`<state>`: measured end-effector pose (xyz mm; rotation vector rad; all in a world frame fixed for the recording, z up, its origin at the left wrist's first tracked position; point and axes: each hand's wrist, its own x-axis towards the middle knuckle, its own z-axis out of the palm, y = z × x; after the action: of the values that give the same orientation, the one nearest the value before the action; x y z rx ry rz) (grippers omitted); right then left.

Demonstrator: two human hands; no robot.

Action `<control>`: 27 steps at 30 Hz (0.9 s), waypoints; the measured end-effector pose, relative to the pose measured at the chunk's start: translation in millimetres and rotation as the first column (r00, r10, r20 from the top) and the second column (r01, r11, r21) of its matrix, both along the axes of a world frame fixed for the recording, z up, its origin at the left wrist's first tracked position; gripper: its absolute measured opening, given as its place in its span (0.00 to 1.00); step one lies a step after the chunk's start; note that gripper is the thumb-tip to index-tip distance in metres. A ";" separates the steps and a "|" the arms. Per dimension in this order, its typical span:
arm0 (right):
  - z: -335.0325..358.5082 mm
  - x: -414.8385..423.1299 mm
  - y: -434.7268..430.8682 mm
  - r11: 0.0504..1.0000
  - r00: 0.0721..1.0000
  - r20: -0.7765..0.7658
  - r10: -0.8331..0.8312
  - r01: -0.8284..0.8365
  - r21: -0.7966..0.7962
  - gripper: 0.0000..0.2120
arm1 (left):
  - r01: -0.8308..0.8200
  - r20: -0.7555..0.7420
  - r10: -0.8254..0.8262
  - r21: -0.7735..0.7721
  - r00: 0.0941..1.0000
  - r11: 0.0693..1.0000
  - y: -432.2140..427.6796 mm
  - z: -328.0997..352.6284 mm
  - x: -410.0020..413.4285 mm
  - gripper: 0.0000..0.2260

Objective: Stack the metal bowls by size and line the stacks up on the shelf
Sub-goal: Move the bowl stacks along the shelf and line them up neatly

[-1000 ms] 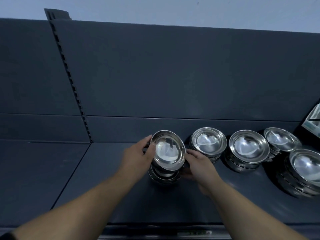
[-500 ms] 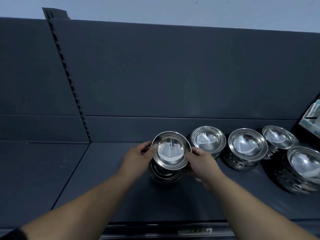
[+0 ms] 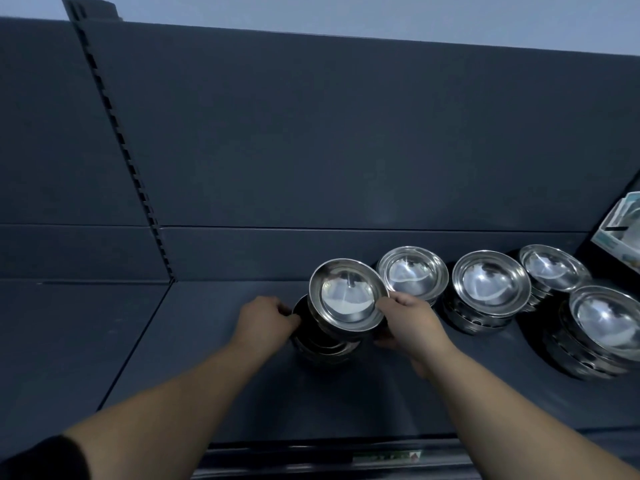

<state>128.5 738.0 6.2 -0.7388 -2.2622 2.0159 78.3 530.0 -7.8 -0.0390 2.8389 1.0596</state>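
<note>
I have both hands on the leftmost stack of metal bowls (image 3: 327, 341), which stands on the dark shelf (image 3: 214, 375) just short of the back panel (image 3: 346, 133). My left hand (image 3: 265, 322) sits at the stack's 9 o'clock side, fingers curled against its dark wall. My right hand (image 3: 412, 323) is at 3 o'clock, thumb and fingers closed on the rim of the top bowl (image 3: 347, 294), which tilts with its shiny inside facing me and sits off-centre toward 1 o'clock over the bowls below.

From that stack toward 3 o'clock, three more stacks run along the back: the second stack (image 3: 412, 275) just beside my right hand, the third stack (image 3: 490, 287), and the fourth stack (image 3: 554, 270). A larger stack (image 3: 604, 323) stands nearer me at the right edge. A pale boxed item (image 3: 621, 230) shows at the far right, partly cut off.
</note>
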 end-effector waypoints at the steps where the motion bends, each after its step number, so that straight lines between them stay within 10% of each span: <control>1: -0.9 -0.8 0.7 1.000 1.000 0.001 0.005 -0.005 0.009 0.07 | 0.010 0.021 -0.011 0.016 1.000 1.000 -0.4 0.4 -0.6 0.06; 11: -5.3 -0.4 -2.7 0.993 0.999 0.022 0.026 -0.028 0.114 0.11 | -0.066 0.114 0.027 0.353 0.993 0.933 -5.7 -13.5 1.9 0.04; 18: -10.5 -2.8 -6.1 0.935 0.998 -0.021 0.053 -0.042 0.352 0.13 | 0.111 -0.089 -0.082 0.406 0.993 0.907 -8.1 -16.6 22.2 0.13; 23: -11.7 3.7 -7.0 0.891 0.995 -0.090 0.049 -0.003 0.454 0.07 | 0.202 -0.061 -0.196 0.450 0.979 0.870 -10.1 -25.7 23.9 0.37; 27: -14.1 2.8 -9.0 0.894 0.993 -0.108 0.043 0.010 0.447 0.08 | 0.245 -0.110 -0.219 0.450 0.969 0.859 -5.8 -20.9 24.7 0.39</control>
<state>131.4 729.0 -7.9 -0.5438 -2.5231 1.4033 102.9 524.2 -28.7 0.3696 2.4683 1.6566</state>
